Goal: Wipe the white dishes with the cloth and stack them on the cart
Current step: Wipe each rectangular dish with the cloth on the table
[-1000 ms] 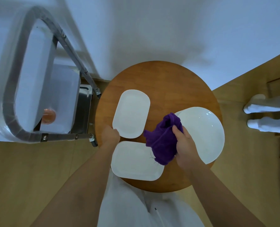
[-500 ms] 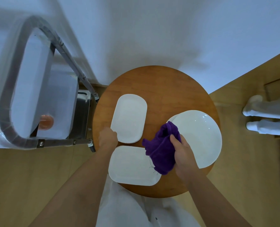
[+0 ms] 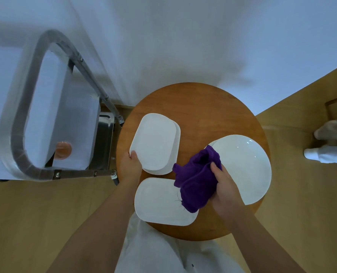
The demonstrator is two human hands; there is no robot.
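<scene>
Oblong dish point(image 3: 155, 143) | left grip point(image 3: 131, 165) clamps its edge | right grip point(image 3: 225, 186) clutches cloth point(image 3: 197, 183)

Far half of round table point(image 3: 203, 103) bare. Near half crowded: three white dishes. Cart handle point(image 3: 81, 62) and frame block the left side.

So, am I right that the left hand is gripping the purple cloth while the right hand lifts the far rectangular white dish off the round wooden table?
Not quite: the hands are swapped. The head view shows the right hand gripping the purple cloth, while the left hand lifts the far rectangular white dish off the round wooden table.
</scene>
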